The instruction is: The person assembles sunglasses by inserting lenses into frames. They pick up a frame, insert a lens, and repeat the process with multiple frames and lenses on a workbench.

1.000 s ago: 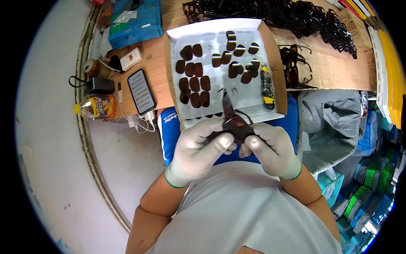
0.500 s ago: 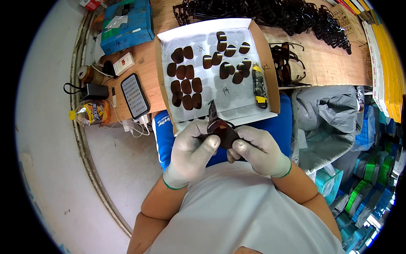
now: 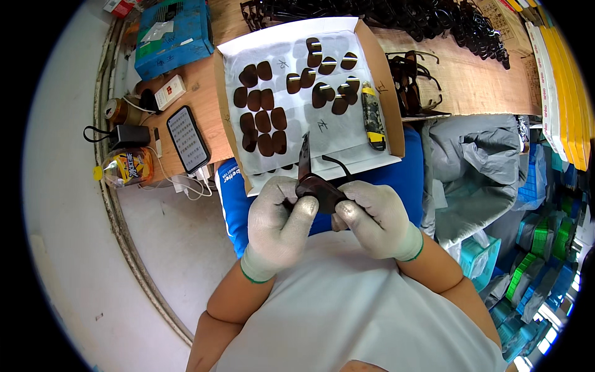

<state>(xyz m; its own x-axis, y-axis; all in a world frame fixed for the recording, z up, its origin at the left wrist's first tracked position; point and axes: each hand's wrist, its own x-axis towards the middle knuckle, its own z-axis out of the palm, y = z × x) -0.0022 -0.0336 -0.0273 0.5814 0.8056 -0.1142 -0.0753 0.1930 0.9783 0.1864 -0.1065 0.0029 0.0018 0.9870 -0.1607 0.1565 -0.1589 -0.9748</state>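
Both my gloved hands hold one pair of dark sunglasses (image 3: 322, 193) low in front of me, just past the near edge of a shallow box. My left hand (image 3: 278, 223) pinches its left side, thumb on top. My right hand (image 3: 378, 220) grips the right side the same way. The temples stick up and away from me. Beyond lies the white-lined cardboard box (image 3: 297, 162), with loose brown lenses (image 3: 263, 121) grouped at its left and more lenses (image 3: 322, 94) scattered at its upper right. A yellow and black utility knife (image 3: 373, 116) lies along its right side.
Several assembled sunglasses (image 3: 412, 84) rest right of the box, and a heap of black frames (image 3: 427, 22) covers the back. At left are a phone (image 3: 188, 139), a blue box (image 3: 173, 40), a bottle (image 3: 129, 166) and cables. A grey plastic bag (image 3: 474, 167) hangs at right.
The sunglasses have tilted in my hands, so the front shows more edge-on and the right temple now stands out. The whole view has shifted slightly.
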